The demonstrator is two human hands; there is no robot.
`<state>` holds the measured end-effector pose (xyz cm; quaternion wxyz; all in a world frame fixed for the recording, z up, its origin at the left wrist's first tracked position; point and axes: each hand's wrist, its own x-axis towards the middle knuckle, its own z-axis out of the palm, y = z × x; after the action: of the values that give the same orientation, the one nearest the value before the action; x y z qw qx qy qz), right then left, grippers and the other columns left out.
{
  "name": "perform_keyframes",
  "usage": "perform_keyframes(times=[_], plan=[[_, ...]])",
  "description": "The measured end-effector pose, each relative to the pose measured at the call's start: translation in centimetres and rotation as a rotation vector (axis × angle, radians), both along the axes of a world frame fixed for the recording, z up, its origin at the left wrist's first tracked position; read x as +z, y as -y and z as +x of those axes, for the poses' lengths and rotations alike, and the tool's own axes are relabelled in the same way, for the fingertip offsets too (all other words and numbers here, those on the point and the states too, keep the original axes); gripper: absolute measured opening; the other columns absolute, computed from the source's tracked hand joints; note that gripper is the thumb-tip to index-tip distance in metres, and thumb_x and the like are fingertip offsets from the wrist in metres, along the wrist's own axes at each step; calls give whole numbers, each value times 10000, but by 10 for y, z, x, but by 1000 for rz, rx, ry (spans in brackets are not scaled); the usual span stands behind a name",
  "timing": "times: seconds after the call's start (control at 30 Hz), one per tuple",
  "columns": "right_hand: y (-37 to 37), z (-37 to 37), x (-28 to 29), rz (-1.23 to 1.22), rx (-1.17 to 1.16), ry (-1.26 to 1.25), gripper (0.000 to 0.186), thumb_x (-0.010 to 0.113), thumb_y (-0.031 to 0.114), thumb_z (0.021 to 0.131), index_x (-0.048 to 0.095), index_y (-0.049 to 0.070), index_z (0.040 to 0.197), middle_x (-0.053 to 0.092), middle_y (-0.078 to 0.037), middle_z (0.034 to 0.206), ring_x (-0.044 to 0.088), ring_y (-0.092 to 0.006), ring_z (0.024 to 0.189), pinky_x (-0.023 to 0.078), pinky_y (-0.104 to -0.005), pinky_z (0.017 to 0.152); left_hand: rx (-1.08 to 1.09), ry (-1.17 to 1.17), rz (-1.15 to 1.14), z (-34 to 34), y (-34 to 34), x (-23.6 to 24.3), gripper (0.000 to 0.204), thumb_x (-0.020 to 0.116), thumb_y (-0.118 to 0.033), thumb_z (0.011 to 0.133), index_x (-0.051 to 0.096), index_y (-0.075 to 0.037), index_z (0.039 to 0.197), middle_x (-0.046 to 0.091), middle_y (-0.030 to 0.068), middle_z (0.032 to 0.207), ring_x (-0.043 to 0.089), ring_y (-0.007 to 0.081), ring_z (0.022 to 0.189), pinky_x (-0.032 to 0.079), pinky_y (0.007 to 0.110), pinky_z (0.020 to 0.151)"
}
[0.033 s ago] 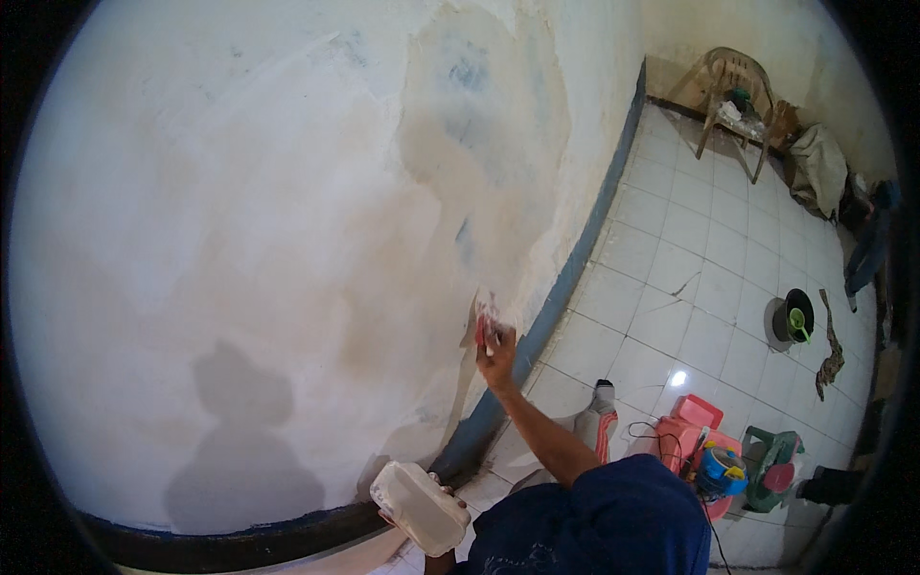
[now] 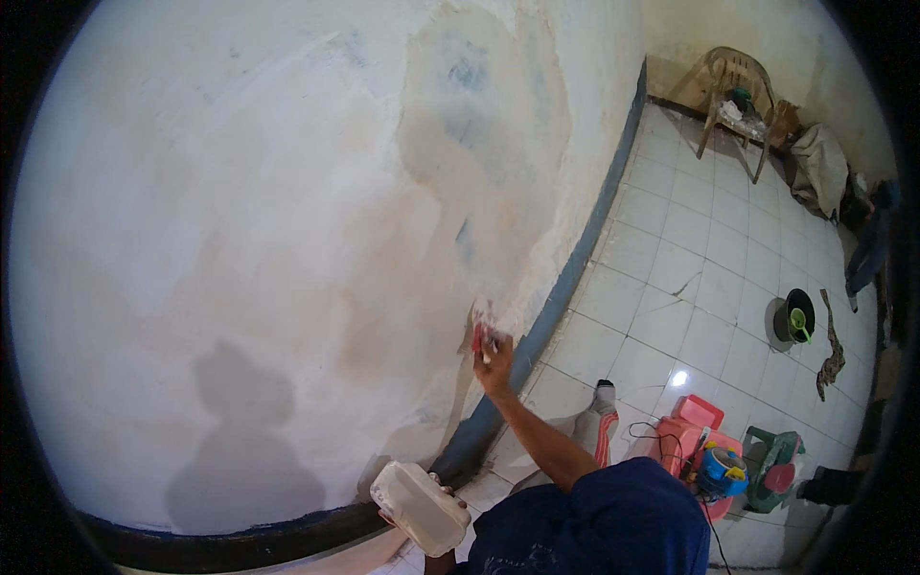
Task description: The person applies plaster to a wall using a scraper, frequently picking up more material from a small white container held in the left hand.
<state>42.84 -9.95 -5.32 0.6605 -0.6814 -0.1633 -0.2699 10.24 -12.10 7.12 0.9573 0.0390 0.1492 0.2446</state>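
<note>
My right hand (image 2: 494,366) grips a red putty knife (image 2: 477,335), its whitish, smeared blade against the wall (image 2: 268,278) low down near the baseboard. My fingers are closed around it, and the handle is mostly hidden by them. Around it the wall shows a beige, uneven patch with bluish spots, beside whiter areas. At the lower middle, my left hand (image 2: 449,491) holds a white rectangular plastic tub (image 2: 391,491), tilted, with pale residue inside. Some fingers show at the tub's far edge; the rest lies behind it.
A blue-grey baseboard (image 2: 565,287) runs between wall and tiled floor (image 2: 661,230). At right stand a pink stool (image 2: 674,443) with a blue container (image 2: 722,470) and cable, a green stool (image 2: 770,491), and a black bucket (image 2: 794,309). A plastic chair (image 2: 738,72) stands far off.
My right hand and the putty knife have shifted slightly down and left along the wall. My left hand and the tub look unmoved.
</note>
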Motion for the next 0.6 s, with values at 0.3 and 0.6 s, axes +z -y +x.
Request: perform_keyframes(times=[0.3,0.6], plan=[[49,-98,-11,-7,262,1,404,636,-81,738,667,58,1117,600,-136,1042,560,-306,894,470,-373,716,24,-90,11,8,13,18,1057,516,-853,693,286,-178,1474,386,188,1401,457,450,1180,402,706,869],[50,27,37,36,-27,-86,486,583,-91,687,678,41,1145,567,-153,1041,537,-285,855,466,-354,735,-32,-21,55,23,17,34,1121,565,-841,665,258,-110,1458,457,199,1309,477,421,1140,382,705,882]])
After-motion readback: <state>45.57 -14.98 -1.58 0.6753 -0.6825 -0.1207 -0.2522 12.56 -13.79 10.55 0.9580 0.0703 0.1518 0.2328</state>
